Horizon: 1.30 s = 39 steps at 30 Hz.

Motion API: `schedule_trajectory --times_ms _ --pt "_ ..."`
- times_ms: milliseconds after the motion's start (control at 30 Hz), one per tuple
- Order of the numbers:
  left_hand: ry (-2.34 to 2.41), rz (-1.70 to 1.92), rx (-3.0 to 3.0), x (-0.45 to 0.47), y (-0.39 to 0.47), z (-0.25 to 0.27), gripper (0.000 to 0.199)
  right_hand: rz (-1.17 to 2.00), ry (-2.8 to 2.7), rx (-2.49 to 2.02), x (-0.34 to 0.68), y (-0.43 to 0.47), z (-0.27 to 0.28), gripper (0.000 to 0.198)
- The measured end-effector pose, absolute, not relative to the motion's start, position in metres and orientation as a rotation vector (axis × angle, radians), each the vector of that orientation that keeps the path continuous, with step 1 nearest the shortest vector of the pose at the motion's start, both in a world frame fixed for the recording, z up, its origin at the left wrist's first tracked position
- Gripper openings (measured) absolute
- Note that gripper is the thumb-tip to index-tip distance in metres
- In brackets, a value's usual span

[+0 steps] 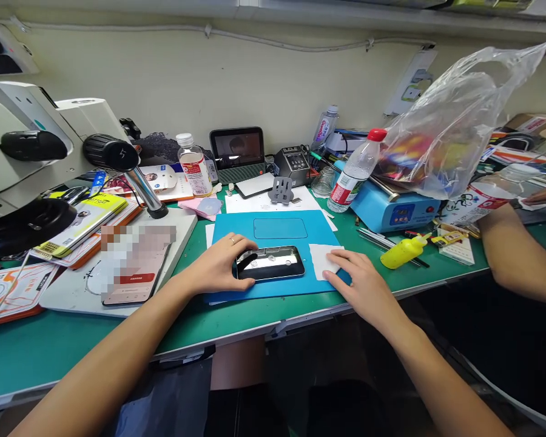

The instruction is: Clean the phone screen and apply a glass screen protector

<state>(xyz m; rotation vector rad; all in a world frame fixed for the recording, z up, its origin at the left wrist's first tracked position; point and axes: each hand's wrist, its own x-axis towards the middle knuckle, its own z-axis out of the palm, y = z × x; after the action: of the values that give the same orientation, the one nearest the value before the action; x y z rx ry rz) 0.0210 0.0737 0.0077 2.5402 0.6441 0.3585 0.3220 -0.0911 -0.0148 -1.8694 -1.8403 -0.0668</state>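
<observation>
A smartphone (270,263) with a dark, glossy, reflective face lies on a blue mat (227,227). My left hand (225,264) is closed around its left end, fingers at the far edge and thumb at the near edge. Just right of the phone, a white wipe (322,261) rests on the mat. The fingertips and thumb of my right hand (357,279) are on the wipe's right side, pinching it. Behind the phone, a thin rounded outline (281,229) like a clear phone-sized sheet lies on the mat.
Left stand a microscope (22,164), another phone (139,273) on a pale board, and boxes. Behind are bottles (195,167) and a small screen (236,147). Right are a yellow squeeze bottle (403,252), a blue machine (391,206) under a plastic bag, and another person's arm (523,255).
</observation>
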Motion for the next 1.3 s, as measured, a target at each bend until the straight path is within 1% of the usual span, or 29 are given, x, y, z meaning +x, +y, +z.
schedule_trajectory --times_ms 200,400,600,800,867,967,1033,1300 --pt "0.610 0.374 2.555 0.018 0.077 0.006 0.053 -0.060 -1.855 -1.867 0.322 -0.073 -0.018 0.038" --pt "0.623 0.416 2.534 0.020 0.075 0.005 0.051 -0.042 -1.784 -1.845 0.318 -0.067 -0.009 0.032" --pt "0.624 0.457 2.512 0.027 0.073 0.002 0.053 -0.102 -1.587 -1.825 0.292 -0.057 0.003 0.028" --pt "0.618 0.455 2.509 0.027 0.073 0.001 0.055 -0.130 -2.049 -1.592 0.263 -0.054 -0.013 0.032" --pt "0.605 0.464 2.515 0.027 0.074 0.000 0.054 -0.151 -2.177 -1.590 0.262 -0.062 -0.018 0.037" --pt "0.607 0.468 2.523 0.027 0.075 0.000 0.054 -0.168 -2.292 -1.629 0.264 -0.079 -0.019 0.051" --pt "0.601 0.462 2.525 0.027 0.075 -0.001 0.054 -0.155 -2.332 -1.668 0.265 -0.085 -0.017 0.056" --pt "0.603 0.459 2.497 0.024 0.075 -0.001 0.053 0.009 -2.329 -1.919 0.255 -0.060 -0.009 0.076"
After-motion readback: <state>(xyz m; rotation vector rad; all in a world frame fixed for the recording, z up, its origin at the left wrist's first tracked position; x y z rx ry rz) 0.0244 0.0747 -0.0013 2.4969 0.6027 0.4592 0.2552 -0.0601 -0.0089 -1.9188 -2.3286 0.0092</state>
